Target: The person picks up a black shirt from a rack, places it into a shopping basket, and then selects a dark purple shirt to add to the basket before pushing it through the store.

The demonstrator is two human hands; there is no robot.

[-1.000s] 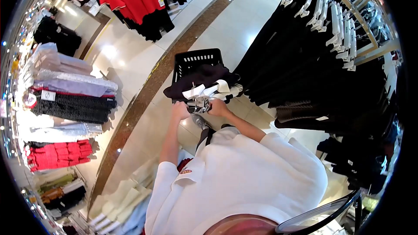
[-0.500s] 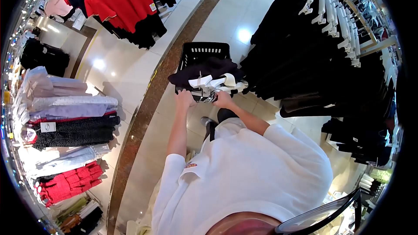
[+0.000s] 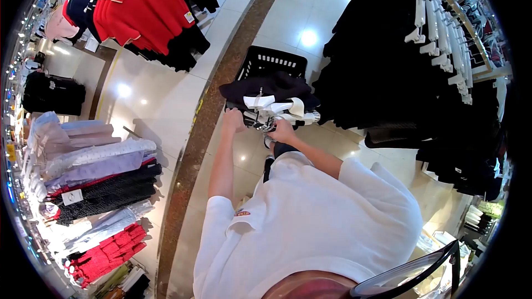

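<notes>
A black slotted shopping basket (image 3: 272,55) is ahead of my body, with dark folded clothes (image 3: 266,87) heaped in its near half. White plastic hangers (image 3: 282,105) and a patterned strip lie over the near end of the heap. My left hand (image 3: 234,120) is closed around the basket's near left corner. Close to the middle and right of that end, my right hand (image 3: 282,132) is curled by the hangers and appears to grip the same near edge. Its fingertips are partly hidden.
Black garments (image 3: 382,72) hang on a long rack close at the right. Lilac, black and red clothes (image 3: 105,182) hang at the left, and red polo shirts (image 3: 147,8) farther ahead. A brown floor strip (image 3: 213,97) runs along the pale tiled aisle.
The basket has swung slightly to the right and forward in view, with both hands staying at its near end. The left clothing rack has shifted lower and right in the picture.
</notes>
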